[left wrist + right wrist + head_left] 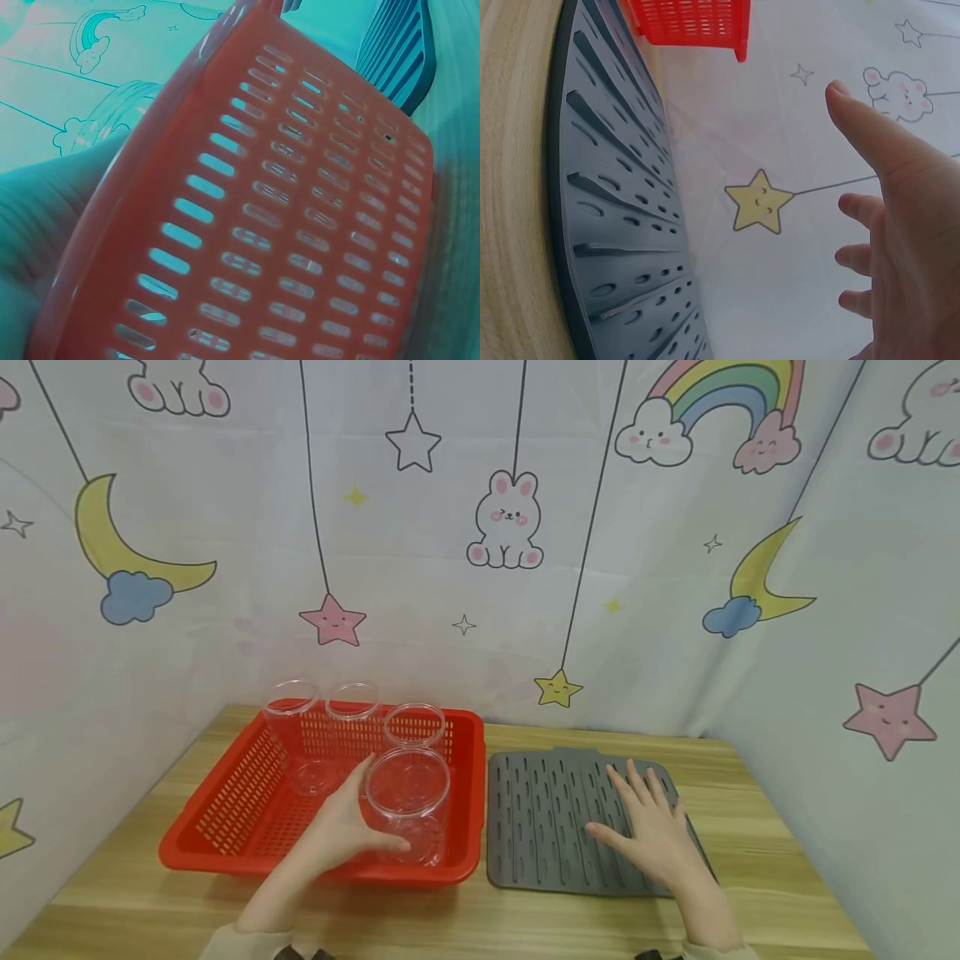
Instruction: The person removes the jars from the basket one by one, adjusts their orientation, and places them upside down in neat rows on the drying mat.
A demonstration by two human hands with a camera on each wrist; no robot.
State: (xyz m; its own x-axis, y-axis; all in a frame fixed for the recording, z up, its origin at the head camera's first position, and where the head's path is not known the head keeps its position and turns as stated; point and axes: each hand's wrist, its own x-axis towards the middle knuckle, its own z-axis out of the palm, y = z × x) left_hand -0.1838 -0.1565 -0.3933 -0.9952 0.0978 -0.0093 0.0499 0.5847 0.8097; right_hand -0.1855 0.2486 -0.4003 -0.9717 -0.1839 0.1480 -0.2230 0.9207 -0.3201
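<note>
My left hand (345,822) reaches into a red plastic basket (318,867), on the left side of the nearest clear cup (408,785). Its thumb lies low at the cup's front and the index finger points up by the rim; no finger shows wrapped round it. Whether hand and cup touch is unclear. Behind it in the basket stand three more clear cups, at back left (292,735), back middle (352,722) and back right (415,727). Over the grey slotted mat (551,827) hovers my right hand (656,831), fingers spread and holding nothing.
Basket and mat lie side by side on a wood-grain table (780,868). A white curtain (450,527) printed with cartoon figures rises behind it and along both sides. The basket's perforated wall (300,210) fills much of the left wrist view.
</note>
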